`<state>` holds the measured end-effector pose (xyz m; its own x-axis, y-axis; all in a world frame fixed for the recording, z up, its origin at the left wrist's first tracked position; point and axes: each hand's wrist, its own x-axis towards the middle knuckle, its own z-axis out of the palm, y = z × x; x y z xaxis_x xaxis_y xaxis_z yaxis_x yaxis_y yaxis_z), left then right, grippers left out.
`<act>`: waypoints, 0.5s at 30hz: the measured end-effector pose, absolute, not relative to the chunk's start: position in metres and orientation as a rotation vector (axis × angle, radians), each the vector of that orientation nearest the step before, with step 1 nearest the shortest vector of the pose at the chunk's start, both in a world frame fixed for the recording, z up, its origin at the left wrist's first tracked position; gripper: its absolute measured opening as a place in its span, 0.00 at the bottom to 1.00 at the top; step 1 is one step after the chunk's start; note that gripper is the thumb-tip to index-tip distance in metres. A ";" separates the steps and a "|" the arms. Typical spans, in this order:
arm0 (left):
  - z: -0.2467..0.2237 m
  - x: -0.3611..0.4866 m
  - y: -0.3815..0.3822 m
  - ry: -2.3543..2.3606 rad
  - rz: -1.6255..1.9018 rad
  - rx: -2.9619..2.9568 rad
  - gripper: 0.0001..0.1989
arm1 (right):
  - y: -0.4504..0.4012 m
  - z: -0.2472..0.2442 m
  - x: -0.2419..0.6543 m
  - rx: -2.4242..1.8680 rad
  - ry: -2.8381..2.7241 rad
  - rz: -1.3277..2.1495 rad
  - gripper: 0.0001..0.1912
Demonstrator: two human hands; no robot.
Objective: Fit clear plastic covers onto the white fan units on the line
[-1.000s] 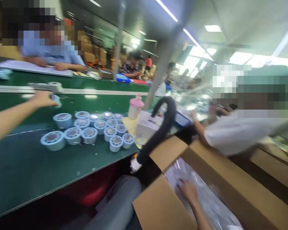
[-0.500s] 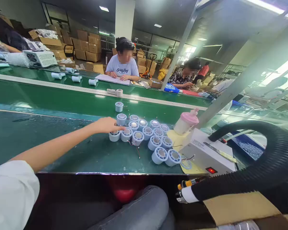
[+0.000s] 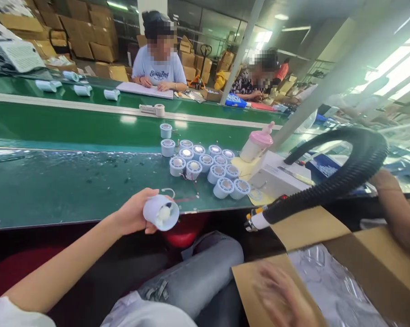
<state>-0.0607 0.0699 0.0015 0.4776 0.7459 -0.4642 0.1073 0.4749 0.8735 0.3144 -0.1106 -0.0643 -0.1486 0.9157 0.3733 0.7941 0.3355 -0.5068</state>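
My left hand [image 3: 136,210] is closed round a light blue cup-shaped motor housing [image 3: 151,212], above the table's front edge. The housing is tipped so its hollow end faces me, with a white part showing inside. A thin wire trails from it over the table. Low on the right, my right hand [image 3: 281,293] is smeared by motion, over a flap of a cardboard box [image 3: 249,288]; its fingers are too blurred to read. Several similar round housings [image 3: 193,170] stand grouped on the green table [image 3: 89,181], their slotted tops up and some wires showing.
Right of the housings stand a pink-lidded cup [image 3: 255,145], a white box-shaped unit [image 3: 276,175] and a bent black hose [image 3: 371,150]. Clear plastic [image 3: 334,277] fills the carton. Another person's arm [image 3: 392,209] reaches in at right. Two people [image 3: 160,63] sit across the belt.
My left hand has lifted a housing from the group's left end and brought it nearer, tipped over. My right hand has come into view. The view has tilted down, and another person's arm appears at right.
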 end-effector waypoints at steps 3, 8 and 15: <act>-0.021 -0.026 0.046 0.785 0.249 0.744 0.38 | -0.094 -0.043 0.234 -1.388 -2.185 0.130 0.26; -0.030 0.017 0.033 0.583 -0.061 1.030 0.42 | -0.073 -0.026 0.200 -1.525 -2.223 0.018 0.29; -0.008 0.025 0.027 0.504 -0.118 1.766 0.13 | -0.084 -0.027 0.220 -1.529 -2.154 0.448 0.08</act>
